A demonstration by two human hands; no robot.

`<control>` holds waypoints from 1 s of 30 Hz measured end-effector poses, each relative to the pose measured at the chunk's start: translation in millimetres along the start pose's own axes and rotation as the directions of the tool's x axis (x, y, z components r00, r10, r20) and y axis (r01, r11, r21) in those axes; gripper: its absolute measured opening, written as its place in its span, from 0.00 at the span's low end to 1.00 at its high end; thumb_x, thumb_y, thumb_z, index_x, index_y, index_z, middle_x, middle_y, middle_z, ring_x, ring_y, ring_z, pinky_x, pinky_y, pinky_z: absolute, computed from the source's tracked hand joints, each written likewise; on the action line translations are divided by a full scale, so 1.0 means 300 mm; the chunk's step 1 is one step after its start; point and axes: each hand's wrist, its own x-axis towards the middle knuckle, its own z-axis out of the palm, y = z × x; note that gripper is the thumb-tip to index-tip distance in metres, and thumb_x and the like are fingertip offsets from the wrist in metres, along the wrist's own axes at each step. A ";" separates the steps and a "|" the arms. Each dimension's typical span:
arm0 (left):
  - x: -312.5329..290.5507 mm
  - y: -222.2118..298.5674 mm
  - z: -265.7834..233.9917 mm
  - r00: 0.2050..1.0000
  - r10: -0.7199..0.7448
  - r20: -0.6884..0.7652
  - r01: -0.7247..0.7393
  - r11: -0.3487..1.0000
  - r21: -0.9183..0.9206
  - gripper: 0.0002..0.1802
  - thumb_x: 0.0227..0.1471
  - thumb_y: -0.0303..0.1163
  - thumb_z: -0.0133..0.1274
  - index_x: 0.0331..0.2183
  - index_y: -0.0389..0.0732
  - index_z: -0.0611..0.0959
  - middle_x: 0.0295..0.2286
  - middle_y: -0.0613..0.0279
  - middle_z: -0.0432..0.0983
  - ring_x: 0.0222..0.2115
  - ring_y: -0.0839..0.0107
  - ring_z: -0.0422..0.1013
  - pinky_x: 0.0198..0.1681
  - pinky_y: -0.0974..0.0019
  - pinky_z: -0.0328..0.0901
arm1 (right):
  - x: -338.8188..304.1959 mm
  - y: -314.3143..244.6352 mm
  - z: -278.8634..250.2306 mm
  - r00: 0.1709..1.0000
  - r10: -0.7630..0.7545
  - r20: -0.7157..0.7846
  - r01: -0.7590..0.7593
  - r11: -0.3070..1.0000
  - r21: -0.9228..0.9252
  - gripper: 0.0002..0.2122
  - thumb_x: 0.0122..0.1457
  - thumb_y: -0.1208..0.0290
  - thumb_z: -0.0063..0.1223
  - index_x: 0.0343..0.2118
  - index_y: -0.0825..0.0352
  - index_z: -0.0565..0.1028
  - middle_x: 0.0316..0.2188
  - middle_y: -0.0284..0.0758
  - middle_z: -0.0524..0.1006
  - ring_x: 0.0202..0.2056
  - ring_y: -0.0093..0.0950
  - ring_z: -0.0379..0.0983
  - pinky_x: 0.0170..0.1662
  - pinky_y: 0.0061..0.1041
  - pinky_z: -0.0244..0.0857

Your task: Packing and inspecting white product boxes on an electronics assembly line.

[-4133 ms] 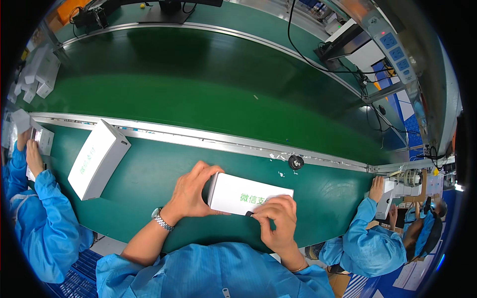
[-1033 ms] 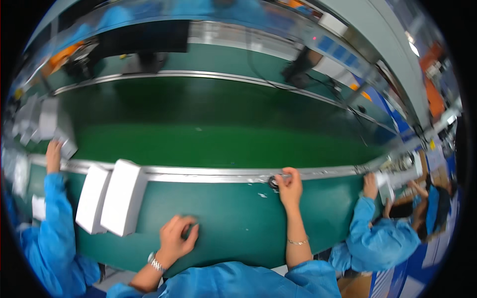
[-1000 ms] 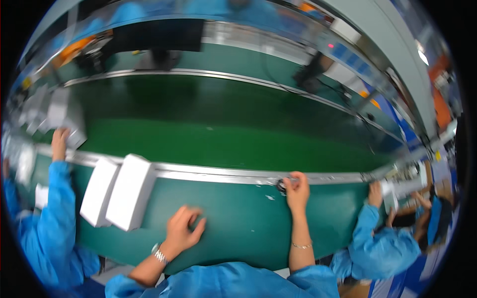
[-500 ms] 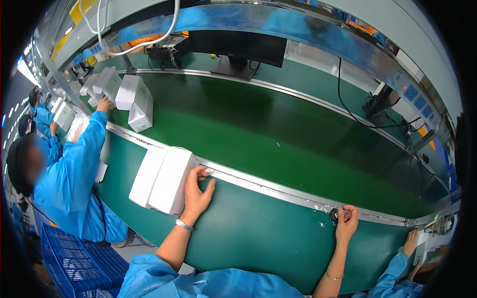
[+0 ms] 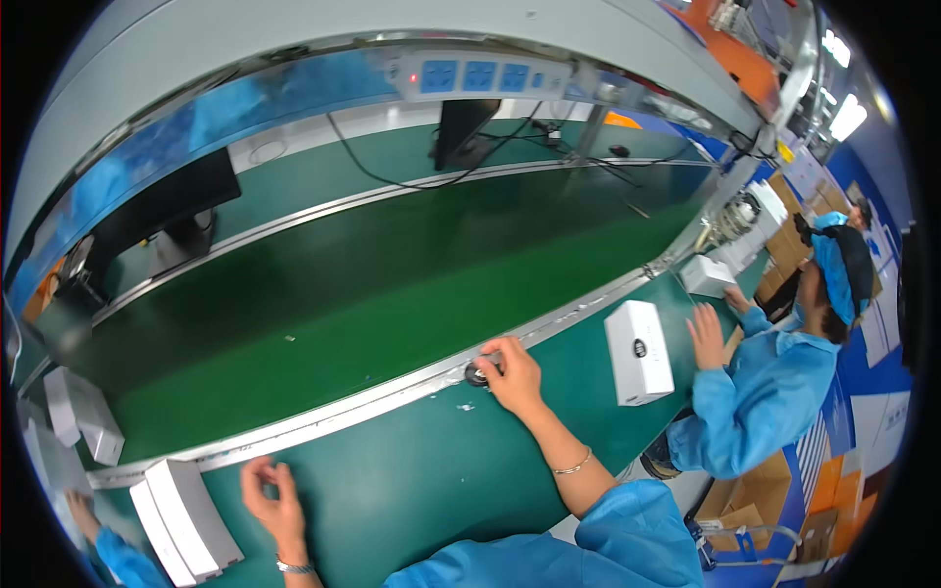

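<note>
My right hand (image 5: pixel 515 377) is closed, thumb and fingers gripping a small black round object (image 5: pixel 477 373) against the metal rail along the front of the belt. Its exact kind is hard to make out. My left hand (image 5: pixel 274 505) hovers over the green table, fingers loosely curled, a gap showing between thumb and forefinger and nothing visible in it. Just left of that hand stand two white boxes (image 5: pixel 186 524), side by side and touching. Right of my right hand, a white box (image 5: pixel 639 353) with a black round label rests on the table.
Beyond the metal rail (image 5: pixel 343 416) runs a dark green belt (image 5: pixel 392 323). A co-worker (image 5: pixel 760 382) at the right reaches toward the table near another white box (image 5: pixel 708 276). More white boxes (image 5: pixel 83 416) stand at the far left, near another person's hand (image 5: pixel 83 514). A monitor (image 5: pixel 162 206) stands behind.
The view has swung right. My left hand has come away from the paired white boxes. The labelled box now rests on the table near the right co-worker. My right hand keeps the black object.
</note>
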 end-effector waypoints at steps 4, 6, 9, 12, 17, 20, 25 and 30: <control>-0.131 0.160 0.197 0.914 0.137 0.381 -0.065 0.979 -0.195 0.09 0.49 0.21 0.63 0.35 0.38 0.82 0.25 0.64 0.72 0.24 0.76 0.68 0.29 0.71 0.65 | -0.028 -0.071 -0.063 0.978 -0.203 -0.051 0.194 0.970 -0.144 0.11 0.55 0.67 0.65 0.39 0.62 0.76 0.39 0.33 0.76 0.40 0.36 0.74 0.44 0.36 0.67; -0.179 0.201 0.242 0.826 0.231 0.514 -0.121 0.964 -0.238 0.10 0.47 0.21 0.65 0.35 0.39 0.82 0.24 0.63 0.73 0.23 0.74 0.69 0.27 0.71 0.66 | -0.037 -0.126 -0.137 0.930 -0.359 -0.082 0.318 0.896 -0.311 0.16 0.52 0.69 0.66 0.43 0.62 0.76 0.45 0.36 0.75 0.51 0.40 0.70 0.52 0.43 0.61; -0.200 0.196 0.239 0.767 0.232 0.599 -0.145 0.971 -0.192 0.11 0.47 0.21 0.65 0.35 0.39 0.83 0.22 0.64 0.72 0.21 0.74 0.70 0.25 0.71 0.66 | -0.055 -0.119 -0.327 0.918 -0.267 -0.294 0.104 0.876 -0.470 0.24 0.46 0.66 0.70 0.47 0.63 0.73 0.49 0.43 0.72 0.52 0.46 0.68 0.56 0.45 0.58; -0.183 0.188 0.224 0.783 0.180 0.596 -0.061 0.975 -0.214 0.11 0.48 0.21 0.65 0.35 0.40 0.83 0.22 0.65 0.72 0.21 0.75 0.70 0.25 0.71 0.66 | -0.093 -0.060 -0.578 0.928 0.038 -0.369 -0.263 0.770 -0.582 0.39 0.39 0.67 0.76 0.57 0.66 0.67 0.55 0.44 0.69 0.61 0.44 0.62 0.61 0.51 0.52; -0.194 0.198 0.258 0.784 0.195 0.590 -0.049 0.966 -0.254 0.12 0.47 0.21 0.66 0.36 0.40 0.83 0.22 0.67 0.72 0.21 0.76 0.67 0.25 0.72 0.64 | -0.152 0.193 -0.757 0.901 0.337 -0.273 -0.433 0.727 -0.533 0.44 0.34 0.62 0.79 0.59 0.66 0.68 0.49 0.42 0.72 0.54 0.44 0.69 0.56 0.47 0.61; -0.188 0.185 0.235 0.803 0.151 0.577 0.011 0.963 -0.268 0.16 0.46 0.22 0.67 0.38 0.40 0.82 0.25 0.65 0.72 0.23 0.75 0.67 0.27 0.72 0.64 | -0.143 0.107 -0.718 0.947 0.282 -0.151 -0.320 0.810 -0.492 0.42 0.33 0.64 0.78 0.57 0.64 0.70 0.46 0.41 0.72 0.50 0.44 0.71 0.54 0.43 0.64; -0.123 0.226 0.169 0.825 0.122 0.552 -0.025 0.983 -0.179 0.33 0.39 0.30 0.73 0.48 0.40 0.78 0.35 0.61 0.69 0.27 0.72 0.66 0.31 0.69 0.65 | -0.187 -0.242 -0.535 0.978 -0.032 0.206 0.082 0.967 -0.239 0.38 0.33 0.68 0.77 0.54 0.59 0.73 0.47 0.39 0.74 0.50 0.44 0.72 0.53 0.42 0.66; -0.070 0.213 0.084 0.739 0.058 0.672 -0.018 0.998 -0.067 0.64 0.25 0.46 0.83 0.63 0.44 0.68 0.46 0.56 0.63 0.38 0.63 0.66 0.41 0.62 0.69 | -0.237 -0.443 -0.278 0.788 -0.297 0.540 0.286 0.952 0.105 0.35 0.36 0.69 0.77 0.52 0.60 0.72 0.51 0.39 0.74 0.54 0.42 0.70 0.57 0.40 0.62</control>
